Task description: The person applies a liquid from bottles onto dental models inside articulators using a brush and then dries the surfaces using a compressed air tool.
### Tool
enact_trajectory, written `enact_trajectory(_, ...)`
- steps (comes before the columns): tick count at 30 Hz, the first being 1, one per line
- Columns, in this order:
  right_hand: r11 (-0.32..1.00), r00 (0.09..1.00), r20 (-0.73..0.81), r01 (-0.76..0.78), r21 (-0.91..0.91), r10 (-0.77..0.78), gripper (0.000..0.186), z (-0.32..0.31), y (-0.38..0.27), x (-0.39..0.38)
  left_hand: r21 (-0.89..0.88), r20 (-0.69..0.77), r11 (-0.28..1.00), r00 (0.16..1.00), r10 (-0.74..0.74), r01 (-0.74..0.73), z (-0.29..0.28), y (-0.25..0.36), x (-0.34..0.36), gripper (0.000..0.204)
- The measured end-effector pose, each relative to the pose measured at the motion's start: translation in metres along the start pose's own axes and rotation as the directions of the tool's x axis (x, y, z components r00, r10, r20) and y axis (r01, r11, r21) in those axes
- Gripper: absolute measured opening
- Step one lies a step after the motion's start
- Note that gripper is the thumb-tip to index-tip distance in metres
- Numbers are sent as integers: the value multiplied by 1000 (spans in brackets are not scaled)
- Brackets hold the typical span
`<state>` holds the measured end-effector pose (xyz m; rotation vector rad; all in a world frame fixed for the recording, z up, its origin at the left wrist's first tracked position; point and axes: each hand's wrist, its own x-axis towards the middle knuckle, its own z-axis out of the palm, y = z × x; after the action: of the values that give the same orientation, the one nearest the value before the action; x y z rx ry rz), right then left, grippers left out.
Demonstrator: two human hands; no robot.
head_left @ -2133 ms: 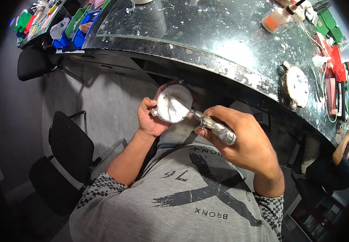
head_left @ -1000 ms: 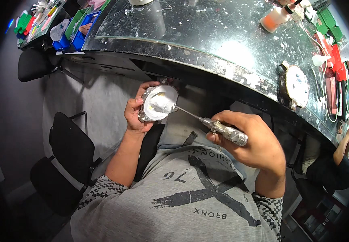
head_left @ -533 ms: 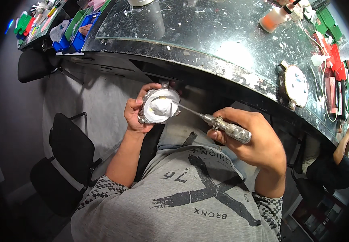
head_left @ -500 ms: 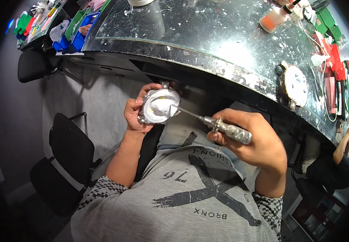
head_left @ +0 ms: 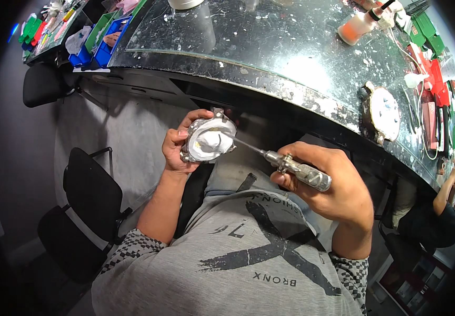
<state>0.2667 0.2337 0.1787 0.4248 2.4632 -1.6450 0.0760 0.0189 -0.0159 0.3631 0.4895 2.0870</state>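
Just in front of the bench edge, my left hand (head_left: 177, 146) grips a round metal dental flask half (head_left: 185, 152) by its left side. White plaster (head_left: 207, 144) fills it, with a raised middle, a groove around it and small yellowish spots. My right hand (head_left: 328, 181) is closed around a silver metal hand tool (head_left: 290, 166) with a ridged grip, a small lever-like part and a long thin shaft. The shaft's tip lies at the plaster's right upper side; I cannot tell whether it touches. Its exact kind is not clear.
The dark, white-spattered bench (head_left: 248, 50) curves across the top. On its right stand another plaster-filled flask half (head_left: 384, 113), a bottle of orange liquid (head_left: 356, 27) and red holders (head_left: 438, 79). Blue bins (head_left: 109, 45) sit at the left, black chairs (head_left: 93, 184) below. Another person (head_left: 430, 224) sits far right.
The tool's tip has shifted slightly upward on the plaster, and its grip has moved a little right and down. The flask half has tilted slightly in my left hand.
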Motion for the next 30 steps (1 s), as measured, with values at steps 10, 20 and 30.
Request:
enact_trajectory(10,999,1000,0,6,-38,-6,27,5,-2,5,223,-102,975,994,39,-16,2,-9,-5,70)
enact_trajectory(20,998,999,31,-13,-65,15,26,4,-8,4,369,-76,929,994,76,-43,11,-10,-3,69)
enact_trajectory(30,994,998,54,34,-106,-28,26,4,-7,5,407,-133,913,987,90,-28,15,-12,-3,69)
